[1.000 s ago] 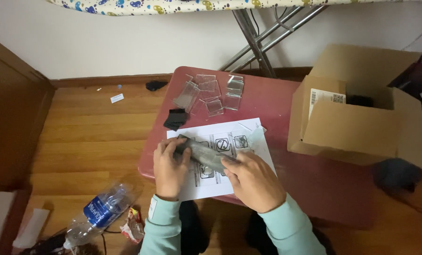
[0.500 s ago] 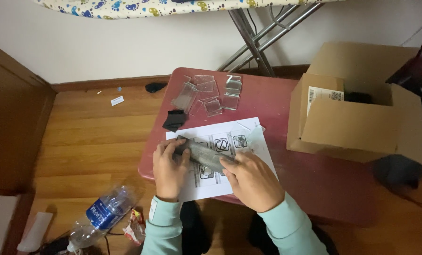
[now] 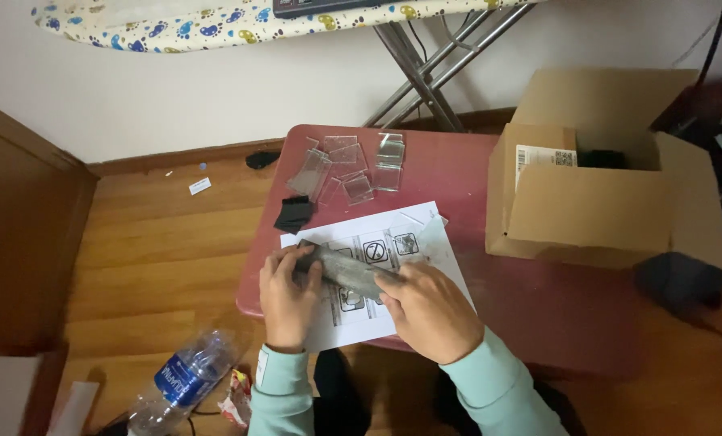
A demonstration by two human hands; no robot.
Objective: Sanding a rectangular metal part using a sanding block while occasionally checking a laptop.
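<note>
Looking down from my head: my left hand (image 3: 288, 295) and right hand (image 3: 427, 311) both grip a grey, clear-wrapped packet (image 3: 349, 273), fingers closed on its ends, over the printed instruction sheet (image 3: 426, 242) on the red table (image 3: 531, 307). Clear plastic pieces (image 3: 353, 165) and a cardboard box (image 3: 595, 194) sit beyond.

Both arms wear long, soft, pale mint-green sleeves with ribbed cuffs at the wrists, the bare left hand (image 3: 290, 295) and bare right hand (image 3: 430, 312) show no rings or gloves, and a small white tag seemingly marks the left cuff.
</note>
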